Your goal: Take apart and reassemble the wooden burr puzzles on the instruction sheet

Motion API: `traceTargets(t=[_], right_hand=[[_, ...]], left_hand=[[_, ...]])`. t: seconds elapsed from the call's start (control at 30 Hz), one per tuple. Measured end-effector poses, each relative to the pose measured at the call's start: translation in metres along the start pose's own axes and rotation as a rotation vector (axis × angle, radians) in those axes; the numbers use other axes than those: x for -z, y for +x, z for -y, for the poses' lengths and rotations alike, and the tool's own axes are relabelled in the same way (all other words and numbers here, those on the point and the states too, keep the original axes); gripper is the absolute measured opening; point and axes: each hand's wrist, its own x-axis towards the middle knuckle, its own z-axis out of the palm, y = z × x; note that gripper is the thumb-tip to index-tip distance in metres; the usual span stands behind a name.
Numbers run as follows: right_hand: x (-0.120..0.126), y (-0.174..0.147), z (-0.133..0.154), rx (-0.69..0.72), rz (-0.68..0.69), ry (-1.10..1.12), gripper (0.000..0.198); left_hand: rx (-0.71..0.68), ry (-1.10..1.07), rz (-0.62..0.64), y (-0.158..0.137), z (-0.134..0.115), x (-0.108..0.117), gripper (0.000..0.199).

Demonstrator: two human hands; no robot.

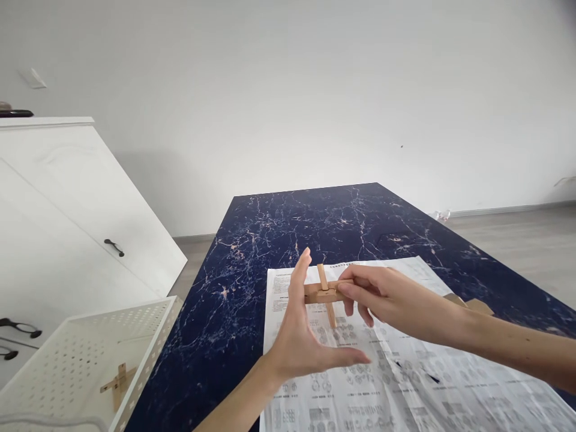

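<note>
There was 1 blue marbled table [297,222]. Above the table were 1 left hand [294,345] and 1 right hand [380,292], 2 in all, plus 1 held wooden cross [326,296]. On the table lay 1 printed paper sheet [324,396]. Left of the table were 1 white perforated basket [81,342], 1 loose wooden cross [120,379] and 1 white cabinet [81,204] showing 3 black handles [114,247].

Paper sheet [278,330] on table [288,228], near end. Crosspiece [327,294] over sheet, between left hand [294,339] and right hand [380,291]. Basket [135,324] left of table, second crosspiece [121,378] inside. Cabinet [67,204] left too, behind basket, dark object [18,113] on top. Wall [292,90] behind table.
</note>
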Motion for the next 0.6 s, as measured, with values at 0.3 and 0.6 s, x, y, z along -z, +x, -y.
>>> traceTargets(t=[0.3, 0.6], right_hand=[[0.005, -0.01, -0.009, -0.019, 0.142, 0.186, 0.046], [-0.004, -0.012, -0.025, 0.023, 0.061, 0.065, 0.05]], left_hand=[[-0.088, 0.067, -0.043, 0.003, -0.005, 0.002, 0.105], [-0.124, 0.154, -0.019, 0.004, -0.002, -0.001, 0.1]])
